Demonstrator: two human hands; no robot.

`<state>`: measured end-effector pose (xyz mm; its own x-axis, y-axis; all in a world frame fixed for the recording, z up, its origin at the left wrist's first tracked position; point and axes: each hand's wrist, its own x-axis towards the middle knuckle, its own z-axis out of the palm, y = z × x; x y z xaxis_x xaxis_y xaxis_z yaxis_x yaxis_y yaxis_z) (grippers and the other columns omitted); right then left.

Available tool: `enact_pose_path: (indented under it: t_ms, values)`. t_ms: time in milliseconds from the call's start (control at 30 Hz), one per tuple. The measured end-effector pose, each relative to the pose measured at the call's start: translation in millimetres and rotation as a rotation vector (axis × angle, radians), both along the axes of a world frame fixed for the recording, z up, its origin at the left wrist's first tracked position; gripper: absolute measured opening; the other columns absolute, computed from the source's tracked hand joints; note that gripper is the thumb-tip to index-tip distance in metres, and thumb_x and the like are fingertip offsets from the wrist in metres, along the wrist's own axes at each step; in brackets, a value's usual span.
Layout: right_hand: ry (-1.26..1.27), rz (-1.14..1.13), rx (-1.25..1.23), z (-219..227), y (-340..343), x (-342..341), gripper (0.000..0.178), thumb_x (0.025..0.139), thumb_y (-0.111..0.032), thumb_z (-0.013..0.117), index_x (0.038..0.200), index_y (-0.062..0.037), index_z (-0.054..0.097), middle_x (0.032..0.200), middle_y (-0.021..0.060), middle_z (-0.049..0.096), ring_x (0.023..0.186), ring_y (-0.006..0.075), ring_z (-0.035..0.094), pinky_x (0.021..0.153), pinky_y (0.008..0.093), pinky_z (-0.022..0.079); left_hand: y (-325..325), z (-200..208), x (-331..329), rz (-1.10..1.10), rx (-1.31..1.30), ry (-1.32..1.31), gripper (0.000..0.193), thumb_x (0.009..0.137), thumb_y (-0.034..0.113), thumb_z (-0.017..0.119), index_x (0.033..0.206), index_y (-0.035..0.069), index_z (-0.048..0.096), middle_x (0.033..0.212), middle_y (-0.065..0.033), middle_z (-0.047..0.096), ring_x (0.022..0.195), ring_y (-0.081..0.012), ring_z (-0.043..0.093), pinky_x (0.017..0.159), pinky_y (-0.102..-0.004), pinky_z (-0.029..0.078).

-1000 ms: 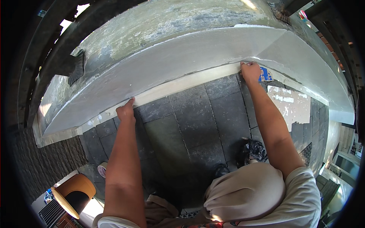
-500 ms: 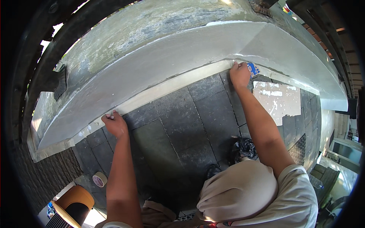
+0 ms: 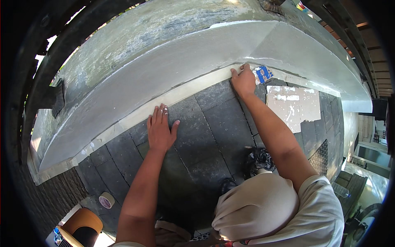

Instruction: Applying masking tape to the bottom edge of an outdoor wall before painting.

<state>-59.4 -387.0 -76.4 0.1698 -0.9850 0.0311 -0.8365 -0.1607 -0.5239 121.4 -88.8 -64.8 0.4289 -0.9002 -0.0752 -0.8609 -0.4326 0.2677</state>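
A pale strip of masking tape (image 3: 181, 92) runs along the floor at the foot of the grey wall (image 3: 164, 68). My left hand (image 3: 161, 131) lies on it about midway, open, with fingers stretched out and white specks on the fingertips. Near the wall's corner, my right hand (image 3: 243, 82) rests on the strip with thumb and forefinger apart. Its other fingers are partly hidden, and I see nothing held in it. Just right of that hand is a blue and white printed piece (image 3: 263, 74), partly covered by it.
A paint-spattered cardboard sheet (image 3: 294, 109) lies on dark floor tiles (image 3: 205, 136) at right. A tape roll (image 3: 106, 200) sits at lower left, above an orange-brown chair (image 3: 84, 222). A black plastic bag (image 3: 261, 159) is near my feet. A plastic bottle (image 3: 340, 190) lies far right.
My left hand has let go of its pinch at the strip's left part, moved right and flattened onto the tape. My right hand's thumb and forefinger have spread. The view has shifted slightly.
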Motion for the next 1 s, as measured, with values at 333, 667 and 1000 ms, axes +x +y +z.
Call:
enact_pose_path:
  t_ms: [333,667,1000]
  values:
    - [-0.054,0.096,-0.133,-2.5,-1.0,3.3,0.024,0.088,-0.023,0.067,0.083,-0.0015,0.059,0.081,0.0186,0.066,0.077,0.0397,0.065,0.07,0.0474,0.05,-24.7,7.4,3.7,0.093,0.007,0.003,0.058,0.094,0.044,0.057,0.14,0.009,0.051,0.142,-0.0088,0.048,0.132,-0.0259,0.041,0.105,-0.0452,0.032]
    - [-0.021,1.208,-0.207,13.0,151.9,75.9,0.053,0.094,-0.027,0.056,0.136,0.0052,0.046,0.141,0.0217,0.045,0.133,0.0392,0.039,0.116,0.0494,0.027,-21.9,4.6,10.0,0.016,0.075,-0.086,0.056,0.085,0.034,0.063,0.136,0.012,0.054,0.142,-0.0076,0.048,0.131,-0.0275,0.04,0.101,-0.0485,0.032]
    - [0.081,1.197,-0.214,-6.9,136.6,87.1,0.064,0.099,-0.04,0.046,0.142,0.0066,0.039,0.143,0.0225,0.043,0.136,0.0395,0.036,0.117,0.052,0.024,-19.5,-8.1,11.6,0.103,-0.083,-0.091,0.064,0.085,0.035,0.063,0.141,0.009,0.047,0.143,-0.0127,0.046,0.135,-0.03,0.038,0.108,-0.0504,0.028]
